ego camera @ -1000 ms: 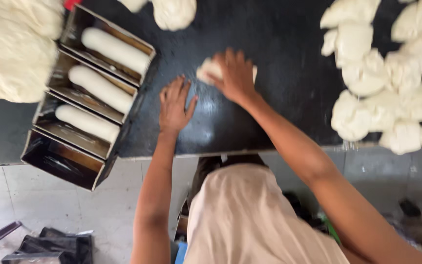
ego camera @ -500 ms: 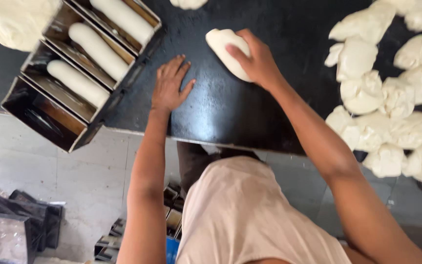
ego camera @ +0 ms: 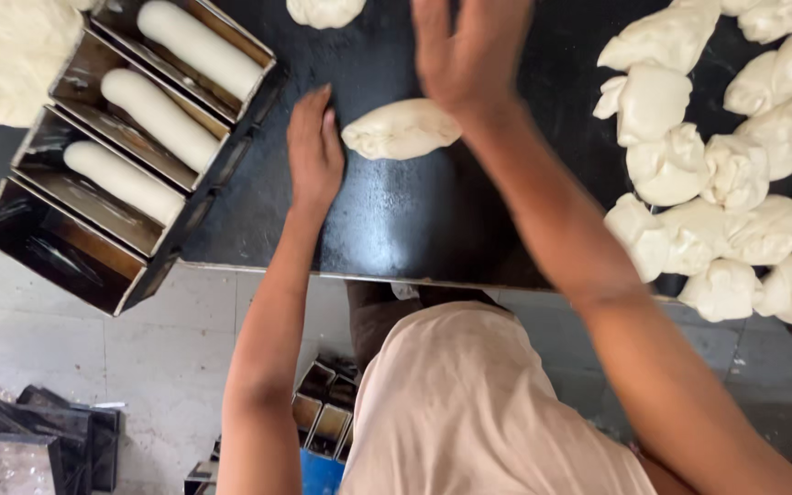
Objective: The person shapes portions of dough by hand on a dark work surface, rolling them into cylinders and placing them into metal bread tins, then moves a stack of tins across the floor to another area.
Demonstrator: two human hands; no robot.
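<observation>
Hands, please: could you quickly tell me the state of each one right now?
Left hand: open, flat on the black table, holding nothing.
Right hand: open above the dough piece.

Left hand [ego camera: 313,151] is lying flat, palm down on the black counter [ego camera: 387,220], fingertips just beside the oblong dough piece [ego camera: 402,128]. Right hand [ego camera: 469,50] is hovering open over the far end of that piece, fingers spread. Four-slot loaf tin [ego camera: 130,156] is sitting at the left: three slots are holding rolled dough logs [ego camera: 159,117], nearest slot is bare. Cut dough lumps [ego camera: 717,165] are piling up at the right.
</observation>
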